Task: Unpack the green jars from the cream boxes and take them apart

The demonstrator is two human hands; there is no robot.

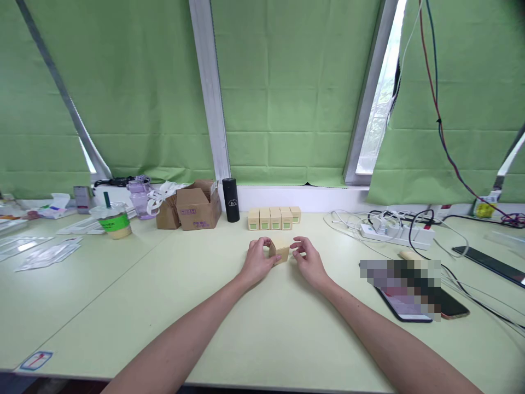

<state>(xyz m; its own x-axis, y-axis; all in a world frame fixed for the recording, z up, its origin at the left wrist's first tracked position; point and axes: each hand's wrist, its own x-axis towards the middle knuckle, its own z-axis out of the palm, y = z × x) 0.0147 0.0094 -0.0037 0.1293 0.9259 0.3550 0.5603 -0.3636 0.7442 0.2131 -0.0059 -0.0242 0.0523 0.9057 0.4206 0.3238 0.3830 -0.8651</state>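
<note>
A small tan cardboard box [280, 250] sits on the pale green table [262, 328] between my two hands. My left hand [258, 261] curls round its left side, fingers closed on it. My right hand [308, 260] pinches its right edge with fingertips together. Behind them, a row of several small cream boxes with green labels [273, 218] stands near the window sill.
A black cylinder [231, 200] and open brown cartons [192, 206] stand at the back left, beside a purple bottle [140, 199] and a lidded drink cup [114, 220]. A power strip [397, 233] with tangled cables, phones [422, 306] and a tablet [490, 264] lie on the right.
</note>
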